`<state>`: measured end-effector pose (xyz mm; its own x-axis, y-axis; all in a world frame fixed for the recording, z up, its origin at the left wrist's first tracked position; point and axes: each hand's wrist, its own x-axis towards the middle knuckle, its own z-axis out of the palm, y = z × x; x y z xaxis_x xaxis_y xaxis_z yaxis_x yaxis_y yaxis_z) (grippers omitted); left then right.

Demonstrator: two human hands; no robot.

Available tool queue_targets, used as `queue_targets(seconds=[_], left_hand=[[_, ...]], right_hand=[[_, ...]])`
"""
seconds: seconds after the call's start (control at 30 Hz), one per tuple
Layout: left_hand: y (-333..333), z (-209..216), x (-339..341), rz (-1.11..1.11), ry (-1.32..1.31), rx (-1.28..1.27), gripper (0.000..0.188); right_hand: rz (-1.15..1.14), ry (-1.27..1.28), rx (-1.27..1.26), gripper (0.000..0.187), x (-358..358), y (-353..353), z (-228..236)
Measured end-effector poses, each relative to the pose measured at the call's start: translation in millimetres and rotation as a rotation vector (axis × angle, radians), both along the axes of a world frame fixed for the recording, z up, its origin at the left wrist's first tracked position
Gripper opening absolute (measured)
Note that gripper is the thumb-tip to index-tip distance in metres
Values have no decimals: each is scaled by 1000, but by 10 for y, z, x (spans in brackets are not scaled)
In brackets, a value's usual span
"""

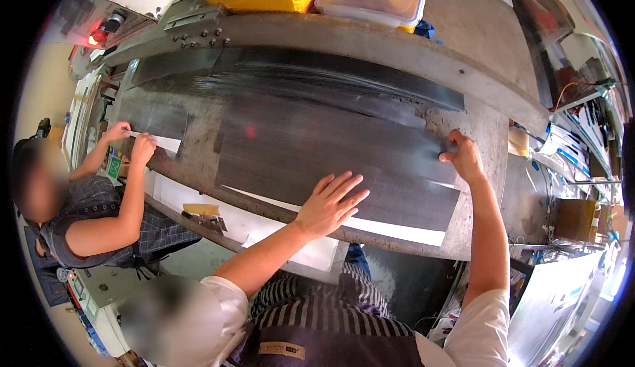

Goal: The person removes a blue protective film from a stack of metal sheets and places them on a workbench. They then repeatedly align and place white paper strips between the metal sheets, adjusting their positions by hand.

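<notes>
A dark sheet (331, 155) lies flat across the metal worktable (483, 129), reaching its near edge. The left hand (329, 203) presses on it with fingers spread, while the right hand (465, 157) pinches the sheet's right edge near the table's right end.

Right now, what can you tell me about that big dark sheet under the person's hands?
The dark sheet is a wide, thin, grey-black rectangle with a dull streaked sheen, lying flat on the metal workbench. A white backing layer shows along its near edge. The left hand presses flat on it, fingers spread; the right hand pinches its right edge.
</notes>
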<state>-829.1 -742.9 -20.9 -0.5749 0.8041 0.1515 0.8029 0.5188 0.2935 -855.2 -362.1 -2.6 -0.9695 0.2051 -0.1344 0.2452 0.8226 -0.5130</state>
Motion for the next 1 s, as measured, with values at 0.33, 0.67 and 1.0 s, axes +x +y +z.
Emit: queue_targets(seconds=[0.33,0.67,1.0], left_hand=[[-50,-23,-59,9,-107,167,47],[81,-6,-157,40,-57,86,46],[293,255,-376,172,75,218,44]], right_hand=[[127,165,-12,47,-72,241,-126],[62,249,-92,32,74,110,-132],[14,444,472,41,-419,341,-189]])
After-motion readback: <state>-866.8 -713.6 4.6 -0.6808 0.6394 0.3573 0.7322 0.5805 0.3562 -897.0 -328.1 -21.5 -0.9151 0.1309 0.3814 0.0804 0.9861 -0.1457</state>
